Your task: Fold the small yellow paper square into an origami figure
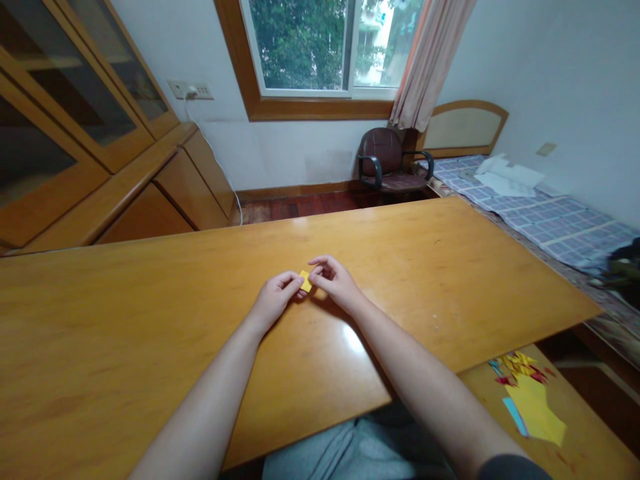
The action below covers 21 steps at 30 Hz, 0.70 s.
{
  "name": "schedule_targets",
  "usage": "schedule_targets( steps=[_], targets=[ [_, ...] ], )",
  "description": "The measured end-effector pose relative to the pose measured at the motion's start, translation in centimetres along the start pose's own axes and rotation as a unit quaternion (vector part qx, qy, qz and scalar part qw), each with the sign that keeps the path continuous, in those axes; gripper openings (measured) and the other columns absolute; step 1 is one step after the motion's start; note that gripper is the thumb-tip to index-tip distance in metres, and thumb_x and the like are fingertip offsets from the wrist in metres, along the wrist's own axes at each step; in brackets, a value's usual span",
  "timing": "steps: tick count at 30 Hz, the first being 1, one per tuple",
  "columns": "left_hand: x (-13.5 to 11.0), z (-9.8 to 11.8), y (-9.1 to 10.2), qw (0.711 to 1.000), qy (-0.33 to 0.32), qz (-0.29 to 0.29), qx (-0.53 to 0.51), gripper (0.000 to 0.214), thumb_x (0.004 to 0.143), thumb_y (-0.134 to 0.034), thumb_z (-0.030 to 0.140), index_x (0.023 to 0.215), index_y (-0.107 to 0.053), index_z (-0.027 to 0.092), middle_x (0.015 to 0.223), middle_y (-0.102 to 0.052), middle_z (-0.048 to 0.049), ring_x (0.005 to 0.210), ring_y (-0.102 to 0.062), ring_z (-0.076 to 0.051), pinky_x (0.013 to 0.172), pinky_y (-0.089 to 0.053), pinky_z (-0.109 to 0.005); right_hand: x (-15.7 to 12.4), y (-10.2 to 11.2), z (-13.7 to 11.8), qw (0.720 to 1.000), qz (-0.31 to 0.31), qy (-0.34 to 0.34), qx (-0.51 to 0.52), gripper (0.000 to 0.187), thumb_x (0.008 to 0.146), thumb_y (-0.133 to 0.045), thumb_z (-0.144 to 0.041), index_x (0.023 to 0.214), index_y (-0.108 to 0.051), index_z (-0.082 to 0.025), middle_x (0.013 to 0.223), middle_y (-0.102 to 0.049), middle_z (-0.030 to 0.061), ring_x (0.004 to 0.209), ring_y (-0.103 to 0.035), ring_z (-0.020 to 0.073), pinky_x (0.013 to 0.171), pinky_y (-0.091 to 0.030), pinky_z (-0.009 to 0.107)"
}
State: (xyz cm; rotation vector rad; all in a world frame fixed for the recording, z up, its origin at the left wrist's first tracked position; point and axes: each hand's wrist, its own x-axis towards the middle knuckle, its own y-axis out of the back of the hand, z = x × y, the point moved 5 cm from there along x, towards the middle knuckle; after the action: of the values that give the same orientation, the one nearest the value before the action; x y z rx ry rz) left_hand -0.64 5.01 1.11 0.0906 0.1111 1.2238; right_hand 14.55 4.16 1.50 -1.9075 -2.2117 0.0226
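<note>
One small, roughly square piece of yellow paper (305,282) lay directly between your hands, over the wooden table (150,320). Your left hand (275,297) pinched its left side; your right hand (336,284) had its thumb at the right edge, though you couldn't tell whether those fingers gripped. Neither hand was clearly nearer, and no long axis stood out.

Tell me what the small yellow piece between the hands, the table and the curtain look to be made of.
Small yellow piece: probably paper, matte, judging by its thin look and straight edges.
Table: wood or wood veneer, seemingly varnished; the top shows faint streaks and a bright reflection. Solid or veneered, I can't tell.
Curtain: woven fabric, likely, without shine; it hangs in soft folds.
</note>
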Motion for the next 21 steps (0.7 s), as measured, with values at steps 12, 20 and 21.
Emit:
schedule_targets(
  steps=[12, 20, 21],
  targets=[
    [0.24, 0.2, 0.19, 0.999, 0.004, 0.047, -0.015, 0.037, 0.073, -0.069, 0.053, 0.075, -0.064, 0.017, 0.067, -0.065, -0.0006, 0.064, -0.059, -0.015, 0.066, -0.048, -0.026, 0.58, 0.58, 0.96, 0.999, 0.031, -0.009, 0.018, 0.034, 0.07, -0.076, -0.036, 0.096, -0.061, -0.02, 0.072, -0.062, -0.0032, 0.066, -0.055, 0.0111, 0.065, -0.043, 0.024],
    [0.2, -0.01, 0.56, 0.998, -0.006, 0.056, -0.032, 0.035, 0.078, -0.066, 0.051, 0.079, -0.065, 0.016, 0.071, -0.067, -0.0022, 0.064, -0.058, -0.013, 0.064, -0.045, -0.024, 0.54, 0.84, 0.78, 0.998, 0.057, -0.02, 0.027, 0.032, 0.069, -0.075, -0.033, 0.094, -0.061, -0.019, 0.069, -0.06, -0.0037, 0.063, -0.052, 0.0105, 0.063, -0.041, 0.024],
    [0.2, -0.01, 0.53, 0.998, -0.006, 0.054, -0.035, 0.034, 0.078, -0.066, 0.05, 0.08, -0.065, 0.016, 0.072, -0.068, -0.0023, 0.064, -0.058, -0.013, 0.064, -0.045, -0.024, 0.53, 0.87, 0.74, 0.998, 0.06, -0.021, 0.029, 0.033, 0.069, -0.075, -0.033, 0.095, -0.061, -0.019, 0.069, -0.06, -0.0038, 0.063, -0.052, 0.0104, 0.063, -0.041, 0.024]
  ],
)
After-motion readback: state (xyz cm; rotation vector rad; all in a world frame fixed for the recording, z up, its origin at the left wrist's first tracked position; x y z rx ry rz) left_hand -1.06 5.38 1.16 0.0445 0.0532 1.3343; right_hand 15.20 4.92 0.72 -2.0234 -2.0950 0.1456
